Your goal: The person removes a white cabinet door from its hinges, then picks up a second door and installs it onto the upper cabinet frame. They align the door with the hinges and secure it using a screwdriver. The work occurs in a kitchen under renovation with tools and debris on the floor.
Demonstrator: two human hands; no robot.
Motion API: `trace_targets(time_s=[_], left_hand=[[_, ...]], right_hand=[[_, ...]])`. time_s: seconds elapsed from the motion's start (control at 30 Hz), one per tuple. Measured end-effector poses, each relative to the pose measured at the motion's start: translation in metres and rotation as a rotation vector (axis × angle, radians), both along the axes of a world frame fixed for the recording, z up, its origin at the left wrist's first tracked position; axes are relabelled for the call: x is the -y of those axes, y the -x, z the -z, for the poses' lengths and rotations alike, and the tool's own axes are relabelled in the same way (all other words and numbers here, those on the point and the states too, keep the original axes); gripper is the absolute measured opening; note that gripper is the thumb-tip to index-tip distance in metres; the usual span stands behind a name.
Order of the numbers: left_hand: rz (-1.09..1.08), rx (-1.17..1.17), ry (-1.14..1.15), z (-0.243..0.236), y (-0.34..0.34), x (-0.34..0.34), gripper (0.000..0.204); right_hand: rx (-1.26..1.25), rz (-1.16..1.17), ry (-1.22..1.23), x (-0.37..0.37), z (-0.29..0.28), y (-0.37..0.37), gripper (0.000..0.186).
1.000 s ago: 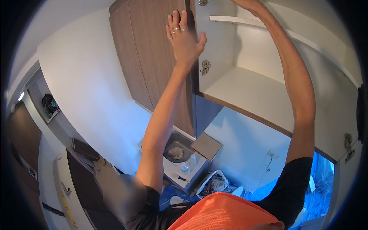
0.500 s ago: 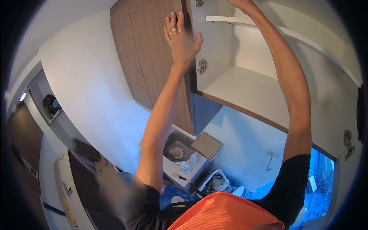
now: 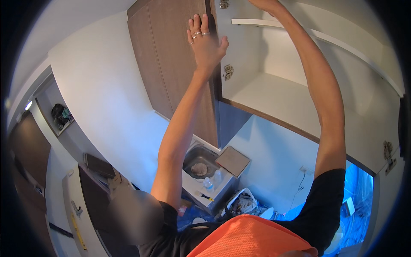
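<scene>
My left hand (image 3: 207, 49) lies against the brown wood-grain cabinet door (image 3: 165, 60), fingers stretched and thumb spread, rings on some fingers. It holds nothing. My right hand (image 3: 266, 5) reaches up into the white open wall cabinet (image 3: 274, 92), above its pale shelf strip (image 3: 257, 22). The upper picture edge cuts off the right fingers, so their grip is hidden. Metal hinges show on the cabinet's side walls: one hinge (image 3: 228, 72) close below my left hand, another hinge (image 3: 388, 157) at the far right.
Below are a metal sink (image 3: 192, 155), a square board (image 3: 233, 161), a clear plastic bottle (image 3: 208, 185) and a brush (image 3: 204, 196). A bag of debris (image 3: 242, 203) stands beside the counter. Plastic sheeting (image 3: 361, 205) hangs at right; a yellow level (image 3: 78, 232) lies at lower left.
The whole view has shifted slightly, moving the cabinets a little to the right in the picture. My left hand stays on the door; my right hand has shifted slightly left against the cabinet.
</scene>
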State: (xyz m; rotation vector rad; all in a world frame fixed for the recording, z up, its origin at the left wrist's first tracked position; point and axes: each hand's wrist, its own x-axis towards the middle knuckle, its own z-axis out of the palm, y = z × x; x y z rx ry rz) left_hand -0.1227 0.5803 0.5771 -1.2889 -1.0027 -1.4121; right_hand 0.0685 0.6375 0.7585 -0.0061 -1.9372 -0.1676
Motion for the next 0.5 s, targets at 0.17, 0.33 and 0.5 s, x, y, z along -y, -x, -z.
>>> trace_targets(time_s=[0.17,0.33,0.5], left_hand=[[-0.03,0.042,0.088,-0.016,0.002,0.021,0.079],[-0.199,-0.227,-0.007,-0.099,0.008,0.048,0.045],[-0.364,-0.455,-0.016,-0.149,-0.001,0.044,0.02]], right_hand=[[0.079,-0.177,-0.019,-0.007,-0.003,-0.003,0.025],[-0.152,0.418,0.176,0.002,0.0,0.002,0.019],[-0.038,-0.15,-0.132,-0.004,0.001,0.007,0.023]])
